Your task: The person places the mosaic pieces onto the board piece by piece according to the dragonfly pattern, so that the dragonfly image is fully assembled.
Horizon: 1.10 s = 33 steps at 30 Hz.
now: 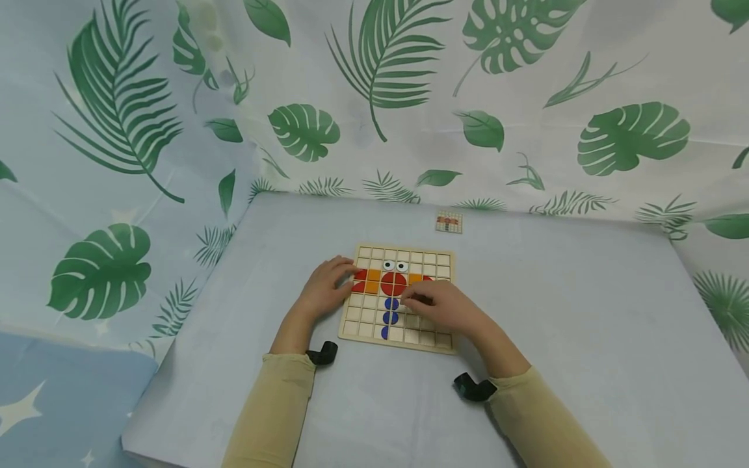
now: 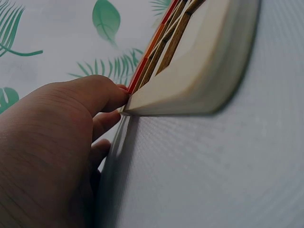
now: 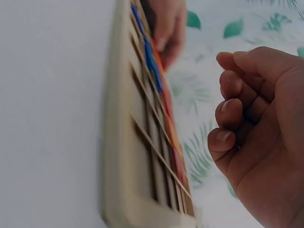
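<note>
A square wooden grid board (image 1: 350, 335) lies on the table with coloured pieces in its cells. Fingertips of my left hand (image 1: 324, 286) rest at its left edge, beside the red pieces (image 1: 359, 286); the left wrist view shows the thumb right at the frame. My right hand (image 1: 441, 305) hovers over the right half, thumb and forefinger tips together, other fingers curled in the right wrist view. No piece shows between those fingertips. Near them runs a column of blue pieces (image 1: 391, 318), under a red circle (image 1: 393, 283) and two eye pieces (image 1: 394, 266).
A small pattern card (image 1: 449, 221) lies behind the board, towards the back of the white table (image 1: 562, 292). Leaf-printed cloth (image 1: 409, 97) hangs behind and to the left. Black wrist cameras (image 1: 474, 388) sit at both sleeves.
</note>
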{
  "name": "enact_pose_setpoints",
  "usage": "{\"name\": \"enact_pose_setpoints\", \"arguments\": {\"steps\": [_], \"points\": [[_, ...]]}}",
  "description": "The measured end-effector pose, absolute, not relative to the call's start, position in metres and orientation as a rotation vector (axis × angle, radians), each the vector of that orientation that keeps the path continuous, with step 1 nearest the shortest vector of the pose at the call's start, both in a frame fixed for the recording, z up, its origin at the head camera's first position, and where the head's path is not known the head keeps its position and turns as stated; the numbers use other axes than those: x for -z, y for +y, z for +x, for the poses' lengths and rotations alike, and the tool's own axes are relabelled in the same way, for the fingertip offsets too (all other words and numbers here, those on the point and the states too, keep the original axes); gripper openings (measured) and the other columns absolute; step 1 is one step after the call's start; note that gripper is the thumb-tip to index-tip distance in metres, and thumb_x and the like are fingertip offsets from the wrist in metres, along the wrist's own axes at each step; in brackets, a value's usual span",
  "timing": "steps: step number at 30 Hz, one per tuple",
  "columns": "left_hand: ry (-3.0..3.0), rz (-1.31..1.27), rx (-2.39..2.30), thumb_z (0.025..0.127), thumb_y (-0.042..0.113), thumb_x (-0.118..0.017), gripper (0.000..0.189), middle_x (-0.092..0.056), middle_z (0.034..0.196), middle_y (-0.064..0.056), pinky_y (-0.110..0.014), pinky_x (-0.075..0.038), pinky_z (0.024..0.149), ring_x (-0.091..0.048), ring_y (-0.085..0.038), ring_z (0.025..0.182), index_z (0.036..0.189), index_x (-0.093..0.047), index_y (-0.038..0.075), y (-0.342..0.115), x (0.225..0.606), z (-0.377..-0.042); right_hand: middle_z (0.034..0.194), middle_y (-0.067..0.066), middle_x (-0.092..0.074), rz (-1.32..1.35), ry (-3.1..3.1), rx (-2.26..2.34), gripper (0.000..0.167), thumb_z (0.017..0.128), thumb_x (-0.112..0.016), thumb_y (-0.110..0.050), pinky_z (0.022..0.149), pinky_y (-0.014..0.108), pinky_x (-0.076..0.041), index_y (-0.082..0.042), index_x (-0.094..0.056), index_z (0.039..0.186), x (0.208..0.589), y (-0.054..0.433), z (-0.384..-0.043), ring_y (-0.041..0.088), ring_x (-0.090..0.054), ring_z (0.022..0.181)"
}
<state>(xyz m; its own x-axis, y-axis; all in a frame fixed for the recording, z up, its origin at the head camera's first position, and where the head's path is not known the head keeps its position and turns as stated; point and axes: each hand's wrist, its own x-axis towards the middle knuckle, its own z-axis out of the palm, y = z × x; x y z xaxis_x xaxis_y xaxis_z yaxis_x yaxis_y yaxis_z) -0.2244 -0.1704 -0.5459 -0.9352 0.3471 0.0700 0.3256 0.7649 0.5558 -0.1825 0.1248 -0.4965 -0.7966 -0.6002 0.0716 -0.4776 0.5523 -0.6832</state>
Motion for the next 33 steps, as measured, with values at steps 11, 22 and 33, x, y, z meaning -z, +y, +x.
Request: {"name": "enact_pose_setpoints", "arguments": {"steps": [11,22,33], "points": [[2.918,0.549,-0.897,0.097,0.026,-0.057,0.032,-0.054,0.141,0.001,-0.046,-0.023,0.126,-0.041,-0.022,0.142,0.129,-0.063,0.022,-0.17,0.546,-0.225,0.087,0.002,-0.067,-0.668,2.722,1.068,0.017,0.098,-0.061,-0.029,0.061,0.025,-0.047,-0.017,-0.072,0.104,0.487,0.189,-0.187,0.014,-0.053,0.072],[2.921,0.539,-0.889,0.097,0.026,-0.057,0.033,-0.053,0.142,0.002,-0.045,-0.021,0.126,-0.041,-0.021,0.142,0.13,-0.062,0.022,-0.17,0.548,-0.225,0.095,-0.005,-0.069,-0.502,2.789,0.941,0.01,0.096,-0.064,-0.025,0.071,0.028,-0.051,-0.02,-0.071,0.102,0.506,0.237,-0.186,0.015,-0.056,0.082],[2.921,0.55,-0.906,0.097,0.025,-0.057,0.032,-0.053,0.142,0.001,-0.046,-0.022,0.126,-0.041,-0.022,0.142,0.129,-0.062,0.021,-0.17,0.546,-0.223,0.097,-0.006,-0.069,-0.548,2.781,0.92,0.01,0.095,-0.065,-0.022,0.078,0.032,-0.053,-0.022,-0.07,0.104,0.521,0.242,-0.184,0.012,-0.058,0.086]]}}
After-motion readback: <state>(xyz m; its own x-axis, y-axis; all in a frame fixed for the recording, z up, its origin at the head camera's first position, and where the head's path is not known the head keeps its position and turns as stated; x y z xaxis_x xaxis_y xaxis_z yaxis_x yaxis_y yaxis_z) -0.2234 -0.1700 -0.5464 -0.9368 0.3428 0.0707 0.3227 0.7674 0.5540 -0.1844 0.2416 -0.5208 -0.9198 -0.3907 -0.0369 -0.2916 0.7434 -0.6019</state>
